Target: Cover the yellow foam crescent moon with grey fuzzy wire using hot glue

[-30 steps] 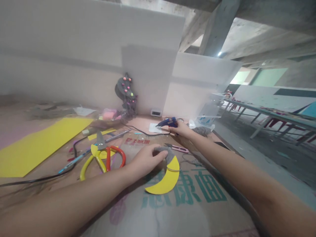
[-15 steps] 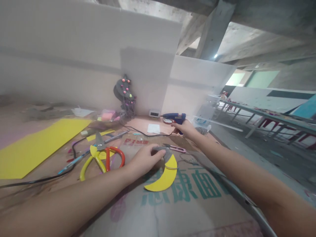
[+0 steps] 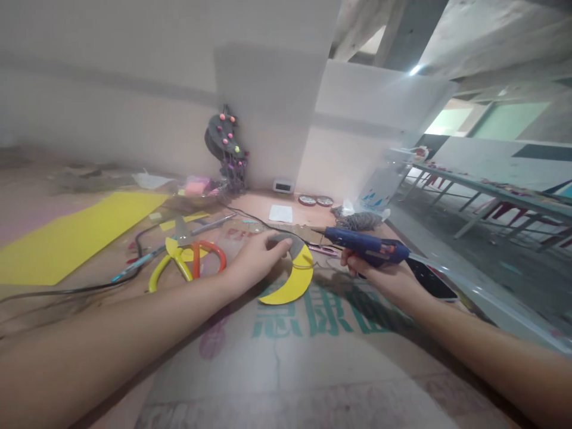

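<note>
My left hand (image 3: 261,256) is closed on the grey upper part of a crescent moon cutout (image 3: 300,280), whose lower part is yellow. A thin grey yarn strand crosses the yellow part. A blue hot glue gun (image 3: 369,244) is gripped in my right hand (image 3: 379,277), its nozzle pointing left, just above and right of the crescent. A clear glue stick trails from the gun's back end. Pink-handled thread snips (image 3: 324,250) lie behind the crescent, partly hidden. Scissors (image 3: 194,262) with red and yellow handles rest left of my left hand.
Yellow sheet (image 3: 84,235) lies at left. A grey crescent decoration with pompoms (image 3: 223,140) leans on the wall. Along the back are a small digital clock (image 3: 283,186), a white paper square (image 3: 280,213), two round tins (image 3: 315,201) and grey yarn (image 3: 357,220). A phone (image 3: 433,281) lies at right.
My right hand has lifted the glue gun from the back of the table and brought it nearer, to the right of the crescent. My left hand still holds the crescent. The view has shifted slightly.
</note>
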`<state>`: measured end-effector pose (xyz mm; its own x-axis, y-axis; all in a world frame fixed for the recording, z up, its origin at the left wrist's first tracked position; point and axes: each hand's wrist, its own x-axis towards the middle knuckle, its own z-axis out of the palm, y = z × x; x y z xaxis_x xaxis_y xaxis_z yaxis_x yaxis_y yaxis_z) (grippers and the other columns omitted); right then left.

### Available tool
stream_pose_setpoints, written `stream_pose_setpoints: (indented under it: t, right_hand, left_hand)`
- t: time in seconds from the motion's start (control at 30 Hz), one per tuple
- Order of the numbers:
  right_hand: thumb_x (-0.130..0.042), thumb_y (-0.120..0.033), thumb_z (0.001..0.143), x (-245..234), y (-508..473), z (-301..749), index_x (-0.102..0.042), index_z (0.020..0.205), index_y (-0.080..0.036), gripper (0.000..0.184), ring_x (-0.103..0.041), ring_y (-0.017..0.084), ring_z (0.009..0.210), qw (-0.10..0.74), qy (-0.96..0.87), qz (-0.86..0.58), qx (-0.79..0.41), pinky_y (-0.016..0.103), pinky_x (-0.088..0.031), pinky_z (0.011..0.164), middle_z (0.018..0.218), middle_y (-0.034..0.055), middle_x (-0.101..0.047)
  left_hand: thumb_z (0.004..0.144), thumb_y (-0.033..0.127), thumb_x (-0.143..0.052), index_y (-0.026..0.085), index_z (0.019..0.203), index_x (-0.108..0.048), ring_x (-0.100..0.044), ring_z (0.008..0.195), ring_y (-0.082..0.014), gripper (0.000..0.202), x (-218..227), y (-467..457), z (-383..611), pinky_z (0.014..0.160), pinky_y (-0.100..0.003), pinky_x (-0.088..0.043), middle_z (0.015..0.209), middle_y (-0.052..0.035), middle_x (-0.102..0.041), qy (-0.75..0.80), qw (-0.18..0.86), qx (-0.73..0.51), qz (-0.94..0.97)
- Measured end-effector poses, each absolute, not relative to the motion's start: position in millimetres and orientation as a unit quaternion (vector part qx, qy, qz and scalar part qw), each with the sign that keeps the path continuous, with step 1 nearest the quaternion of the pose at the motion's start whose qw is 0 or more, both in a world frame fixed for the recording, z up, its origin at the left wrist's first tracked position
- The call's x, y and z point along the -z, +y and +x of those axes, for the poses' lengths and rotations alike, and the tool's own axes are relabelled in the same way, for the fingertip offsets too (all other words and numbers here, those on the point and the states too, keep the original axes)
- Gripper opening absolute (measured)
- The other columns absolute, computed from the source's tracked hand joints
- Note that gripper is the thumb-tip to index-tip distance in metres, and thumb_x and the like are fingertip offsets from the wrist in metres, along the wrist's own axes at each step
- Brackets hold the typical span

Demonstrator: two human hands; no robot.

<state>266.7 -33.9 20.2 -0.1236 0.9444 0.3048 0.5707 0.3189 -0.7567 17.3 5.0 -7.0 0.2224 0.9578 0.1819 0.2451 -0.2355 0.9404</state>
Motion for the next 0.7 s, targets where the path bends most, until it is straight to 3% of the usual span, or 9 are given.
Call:
stream_pose_setpoints:
  t: [0.1,0.33,0.47,0.7]
  right_hand:
    - [-0.063,-0.05,0.079,-7,-33,267,-0.063,0.073,-0.025,0.026,-0.063,0.023,0.063,0.373,-0.707,-0.557,-0.224,0.038,-0.054,0.062,0.068,0.0046,-0.067]
    - [-0.064,-0.051,0.078,-8,-40,261,-0.068,0.077,-0.027,0.025,-0.068,0.029,0.079,0.35,-0.726,-0.541,-0.241,0.044,-0.054,0.077,0.081,0.0072,-0.072]
    - [-0.067,-0.045,0.078,-9,-42,258,-0.067,0.074,-0.028,0.018,-0.068,0.027,0.076,0.321,-0.769,-0.485,-0.267,0.041,-0.054,0.072,0.079,0.0056,-0.072]
    - [-0.066,-0.049,0.077,-4,-37,262,-0.064,0.073,-0.026,0.024,-0.065,0.024,0.07,0.308,-0.773,-0.514,-0.209,0.037,-0.053,0.065,0.074,0.0049,-0.069]
  left_hand:
    - [0.084,0.046,-0.056,0.017,0.08,-0.06,-0.056,0.058,-0.0137,0.029,6,4,17,0.051,-0.024,-0.041,0.066,0.0004,-0.062,0.458,0.416,-0.409,0.671]
    - [0.084,0.046,-0.056,0.019,0.085,-0.058,-0.052,0.052,-0.0113,0.028,7,4,14,0.043,-0.022,-0.037,0.068,0.0019,-0.061,0.456,0.432,-0.415,0.658]
    - [0.085,0.046,-0.056,0.019,0.084,-0.058,-0.052,0.051,-0.011,0.028,8,5,14,0.044,-0.022,-0.038,0.067,0.0014,-0.062,0.449,0.434,-0.421,0.658]
    - [0.086,0.043,-0.055,0.018,0.081,-0.06,-0.057,0.058,-0.0123,0.027,9,5,15,0.052,-0.023,-0.042,0.067,0.0006,-0.062,0.444,0.409,-0.437,0.666]
